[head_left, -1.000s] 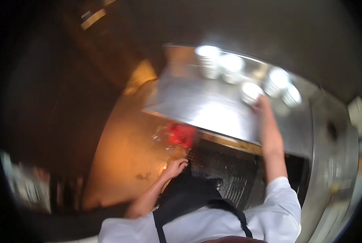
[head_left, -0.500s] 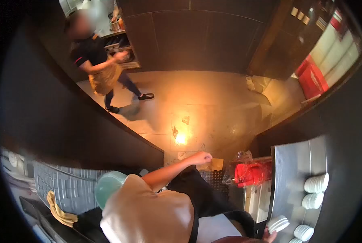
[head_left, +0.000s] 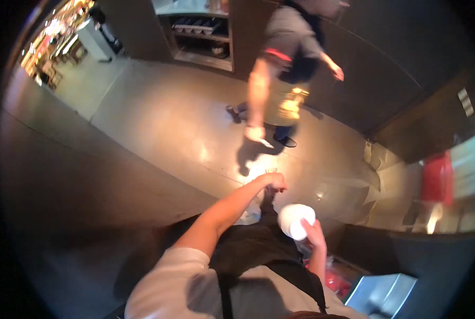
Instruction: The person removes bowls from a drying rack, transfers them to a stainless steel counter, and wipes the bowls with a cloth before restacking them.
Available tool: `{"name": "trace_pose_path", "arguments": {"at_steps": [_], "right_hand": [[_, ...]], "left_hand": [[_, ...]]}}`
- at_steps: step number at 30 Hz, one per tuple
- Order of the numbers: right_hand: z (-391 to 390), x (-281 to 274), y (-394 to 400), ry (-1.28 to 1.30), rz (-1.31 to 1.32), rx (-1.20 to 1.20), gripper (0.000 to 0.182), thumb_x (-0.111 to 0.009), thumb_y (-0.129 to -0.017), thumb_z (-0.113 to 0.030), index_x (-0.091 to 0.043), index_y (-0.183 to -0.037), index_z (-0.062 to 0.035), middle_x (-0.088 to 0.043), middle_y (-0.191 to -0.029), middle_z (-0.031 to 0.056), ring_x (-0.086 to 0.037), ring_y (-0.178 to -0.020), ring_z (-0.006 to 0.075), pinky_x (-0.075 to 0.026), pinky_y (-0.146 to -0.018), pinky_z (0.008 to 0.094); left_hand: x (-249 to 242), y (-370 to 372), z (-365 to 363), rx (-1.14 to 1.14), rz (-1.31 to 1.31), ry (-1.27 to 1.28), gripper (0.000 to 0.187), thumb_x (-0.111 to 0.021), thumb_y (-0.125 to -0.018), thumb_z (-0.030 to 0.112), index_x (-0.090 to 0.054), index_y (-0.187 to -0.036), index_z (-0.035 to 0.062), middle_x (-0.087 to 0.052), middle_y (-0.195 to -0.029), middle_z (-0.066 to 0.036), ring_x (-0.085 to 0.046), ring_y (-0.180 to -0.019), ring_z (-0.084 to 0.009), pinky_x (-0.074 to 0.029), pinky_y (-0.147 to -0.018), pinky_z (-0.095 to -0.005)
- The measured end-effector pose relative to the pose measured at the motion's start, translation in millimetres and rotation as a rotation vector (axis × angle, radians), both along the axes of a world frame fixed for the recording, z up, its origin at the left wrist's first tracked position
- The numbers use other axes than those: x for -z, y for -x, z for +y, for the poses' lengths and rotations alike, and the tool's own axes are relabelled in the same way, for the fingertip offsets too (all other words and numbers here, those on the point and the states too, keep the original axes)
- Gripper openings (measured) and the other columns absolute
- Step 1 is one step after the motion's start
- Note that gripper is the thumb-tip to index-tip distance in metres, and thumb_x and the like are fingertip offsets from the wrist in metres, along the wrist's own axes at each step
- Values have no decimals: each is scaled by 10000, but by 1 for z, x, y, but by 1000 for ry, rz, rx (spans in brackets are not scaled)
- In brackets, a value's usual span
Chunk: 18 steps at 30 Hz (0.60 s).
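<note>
The white bowls (head_left: 289, 220) are grasped in the right grip (head_left: 315, 234), in front of the apron (head_left: 253, 254) and above the floor (head_left: 152, 117); their number is blurred. They are best kept level and close in, with clearance left for the co-worker (head_left: 288, 58). The left grip (head_left: 276, 182) is seen curled, with nothing visible in it; how tightly cannot be told. A metal tabletop (head_left: 383, 290) is seen at lower right, and stocked shelves (head_left: 201, 38) are set beyond the glossy floor.
</note>
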State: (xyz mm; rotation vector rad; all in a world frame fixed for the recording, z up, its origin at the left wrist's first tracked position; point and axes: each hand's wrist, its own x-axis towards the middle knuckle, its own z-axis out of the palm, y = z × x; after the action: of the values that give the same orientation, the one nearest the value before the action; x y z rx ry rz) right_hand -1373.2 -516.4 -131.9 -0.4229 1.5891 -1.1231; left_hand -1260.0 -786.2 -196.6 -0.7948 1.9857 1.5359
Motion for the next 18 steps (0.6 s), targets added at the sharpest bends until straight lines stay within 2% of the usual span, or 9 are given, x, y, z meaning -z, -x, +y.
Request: {"name": "trace_pose_path", "arguments": {"at_steps": [4, 6, 7, 11, 12, 13, 16, 17, 18], "right_hand": [[-159, 58, -2, -1, 426, -227, 302, -607, -878, -152, -630, -1034, 106, -699, -916, 199, -664, -876, 262, -504, -797, 389], [-246, 84, 9, 74, 734, -521, 271, -571, -877, -151, -647, -962, 95, -671, -883, 279, -685, -866, 358, -514, -753, 433], [-299, 48, -1, 80, 757, -685, 266, -560, -862, -157, -658, -910, 85, -649, -858, 296, -670, -861, 401, -518, -727, 469], [-498, 32, -59, 183, 749, -1264, 388, -560, -818, -184, -624, -1098, 76, -647, -948, 306, -665, -915, 394, -521, -832, 442], [-537, 31, -84, 201, 803, -1398, 398, -552, -821, -196, -622, -1114, 64, -650, -973, 296, -661, -935, 390, -516, -845, 443], [-572, 35, -111, 210, 861, -1517, 409, -544, -824, -208, -621, -1129, 53, -652, -998, 287, -656, -956, 387, -510, -857, 444], [-646, 53, -162, 231, 893, -1669, 434, -543, -861, -319, -638, -1136, 3, -656, -1072, 245, -625, -1044, 380, -490, -896, 448], [-665, 35, -179, 159, 852, -1732, 491, -552, -868, -392, -625, -1164, -8, -652, -1091, 243, -617, -1051, 391, -486, -902, 447], [-684, 13, -192, 78, 791, -1794, 550, -562, -875, -466, -612, -1192, -19, -647, -1110, 240, -608, -1059, 402, -482, -907, 447]], "left_hand": [[-15, -15, -91, -434, 23, -392, 599, -556, -903, 558, -602, -1227, 56, -697, -967, -74, -653, -673, -163, -552, -619, -404], [-1, -53, -139, -693, 183, -716, 605, -536, -922, 540, -536, -1297, 66, -655, -1071, -91, -643, -880, -178, -553, -629, -356], [7, -75, -161, -782, 252, -813, 563, -534, -936, 496, -523, -1312, 77, -631, -1119, -97, -629, -949, -185, -553, -625, -332], [-26, -158, -201, -1203, 414, -375, 465, -542, -927, 240, -485, -1359, 77, -621, -1130, -74, -638, -916, -163, -552, -605, -309], [7, -176, -214, -1324, 471, -313, 485, -492, -868, 118, -491, -1351, 81, -641, -992, -53, -595, -707, -117, -406, -434, -256], [17, -191, -229, -1412, 409, -218, 486, -464, -852, 86, -508, -1336, 83, -640, -1006, -55, -598, -722, -118, -404, -434, -252], [21, -225, -260, -1567, 839, -249, 443, -498, -880, 73, -486, -1307, -48, -612, -1176, -125, -599, -1055, -194, -492, -887, -325], [-4, -238, -284, -1573, 327, -136, 428, -523, -899, 93, -491, -1300, -52, -613, -1179, -122, -603, -1053, -195, -490, -900, -323], [7, -250, -290, -1609, 437, -196, 427, -542, -900, 109, -498, -1296, -42, -615, -1172, -118, -609, -1040, -194, -499, -886, -323]]}}
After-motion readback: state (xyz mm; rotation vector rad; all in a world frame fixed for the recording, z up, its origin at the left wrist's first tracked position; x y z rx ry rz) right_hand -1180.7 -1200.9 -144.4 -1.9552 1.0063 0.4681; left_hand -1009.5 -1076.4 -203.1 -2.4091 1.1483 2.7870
